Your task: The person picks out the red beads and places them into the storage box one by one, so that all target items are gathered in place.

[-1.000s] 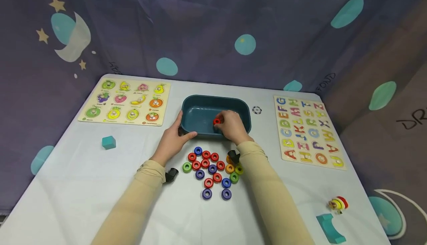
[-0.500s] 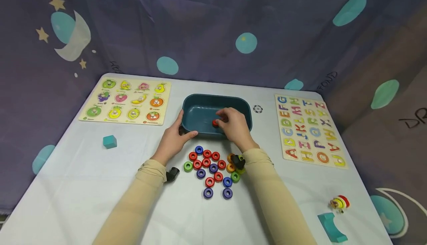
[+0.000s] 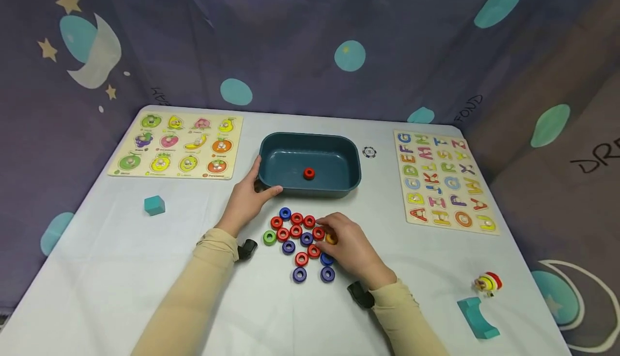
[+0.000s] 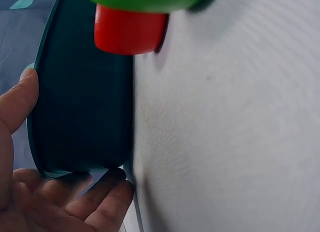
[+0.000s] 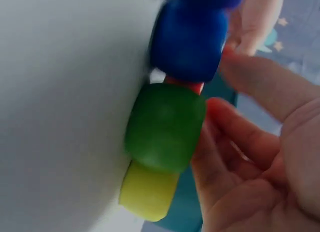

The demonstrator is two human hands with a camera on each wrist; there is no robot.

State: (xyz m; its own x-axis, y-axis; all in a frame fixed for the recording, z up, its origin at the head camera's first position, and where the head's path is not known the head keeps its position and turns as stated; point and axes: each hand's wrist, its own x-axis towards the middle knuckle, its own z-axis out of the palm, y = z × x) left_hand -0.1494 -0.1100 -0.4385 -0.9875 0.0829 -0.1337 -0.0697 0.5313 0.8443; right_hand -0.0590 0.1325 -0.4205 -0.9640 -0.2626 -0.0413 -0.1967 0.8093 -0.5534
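A dark teal tub (image 3: 310,190) with a red ring (image 3: 309,173) inside stands mid-table. My left hand (image 3: 244,201) rests at its front left corner, thumb along the front side and straight fingers against the left end. Loose rings in red, blue, purple, green and orange lie in a cluster in front of the tub. Over the cluster's right side is my right hand (image 3: 352,245), thumb and fingertips spread on either side of another red ring (image 3: 318,233). An orange ring (image 3: 331,238) is partly covered by that hand. In the right wrist view, a green ring (image 5: 165,127) blocks part of the fingertips.
A fruit puzzle board (image 3: 184,175) lies back left, an alphabet puzzle board (image 3: 448,183) back right. A teal block (image 3: 154,205) is at the left. A teal arch block (image 3: 477,318) and a small striped toy (image 3: 488,283) sit front right. A patterned chip (image 3: 369,152) is beside the tub.
My right hand has let go of a red ring inside the tub and come back toward me, over the cluster. My left hand stays at the tub's corner.
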